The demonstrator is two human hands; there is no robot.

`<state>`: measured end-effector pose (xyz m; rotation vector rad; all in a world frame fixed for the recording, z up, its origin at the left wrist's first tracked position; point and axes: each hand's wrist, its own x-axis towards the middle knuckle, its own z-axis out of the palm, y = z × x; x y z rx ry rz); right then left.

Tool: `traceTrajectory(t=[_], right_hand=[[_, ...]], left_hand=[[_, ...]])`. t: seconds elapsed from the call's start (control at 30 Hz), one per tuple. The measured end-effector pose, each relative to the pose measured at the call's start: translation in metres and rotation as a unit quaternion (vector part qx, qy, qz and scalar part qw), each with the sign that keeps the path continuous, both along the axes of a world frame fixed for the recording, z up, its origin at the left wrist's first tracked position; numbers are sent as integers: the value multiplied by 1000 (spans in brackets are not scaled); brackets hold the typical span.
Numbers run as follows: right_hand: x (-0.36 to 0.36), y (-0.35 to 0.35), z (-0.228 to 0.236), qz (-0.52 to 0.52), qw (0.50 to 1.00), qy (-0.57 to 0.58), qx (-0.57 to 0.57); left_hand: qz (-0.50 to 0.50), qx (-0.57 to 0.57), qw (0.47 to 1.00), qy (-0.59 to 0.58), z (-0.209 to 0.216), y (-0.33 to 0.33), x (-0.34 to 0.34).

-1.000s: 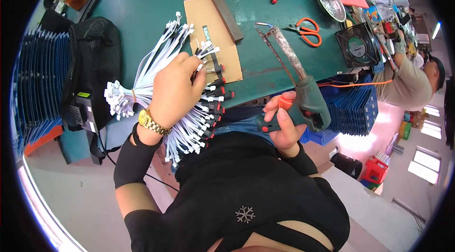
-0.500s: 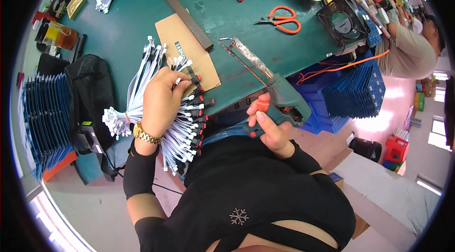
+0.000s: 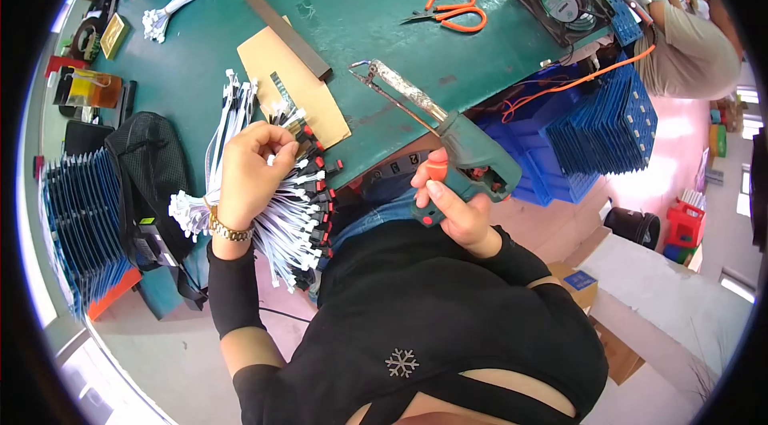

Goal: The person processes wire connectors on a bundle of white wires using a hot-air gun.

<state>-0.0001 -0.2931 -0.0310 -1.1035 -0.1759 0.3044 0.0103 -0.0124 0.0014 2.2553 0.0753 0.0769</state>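
Head view: at the near edge of a green workbench (image 3: 368,37), a fanned white cable bundle (image 3: 284,237) is laid beside brown cardboard (image 3: 322,111). A soldering gun (image 3: 480,149) is held in the right hand (image 3: 464,213). Over the bundle, the left hand (image 3: 250,173) is curled narrow; whether a wire is pinched cannot be told.

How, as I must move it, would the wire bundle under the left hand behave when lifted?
The wire bundle would likely flop, its thin white wires fanning freely. Black-red parts on many ends may make that side droop. The gathered end should hold together, being packed tight.
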Motion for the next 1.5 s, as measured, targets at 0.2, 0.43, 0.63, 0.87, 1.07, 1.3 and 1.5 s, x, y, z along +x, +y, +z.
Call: traceTrajectory(t=[0.2,0.43,0.63,0.87,1.07,1.3,1.5], right_hand=[[-3,-2,0,11,1000,17,0],[-4,-2,-2,10,1000,5,-10],[-2,-5,-2,6,1000,0,-14],[-2,-2,-2,17,999,30,-11],[-4,-1,-3,9,999,24,-20],[-4,-1,-8,3,999,15,-35],[-3,2,-6,8,999,12,-37]], left_hand=[[40,71,987,-136,-6,-11,-2],[-100,394,889,-210,2,-15,2],[-181,440,852,-218,9,-10,-4],[-204,449,836,-243,8,-7,-9],[-221,432,850,-205,14,-8,-8],[-194,391,866,-242,6,-3,-15],[-187,373,879,-231,9,-5,-15]])
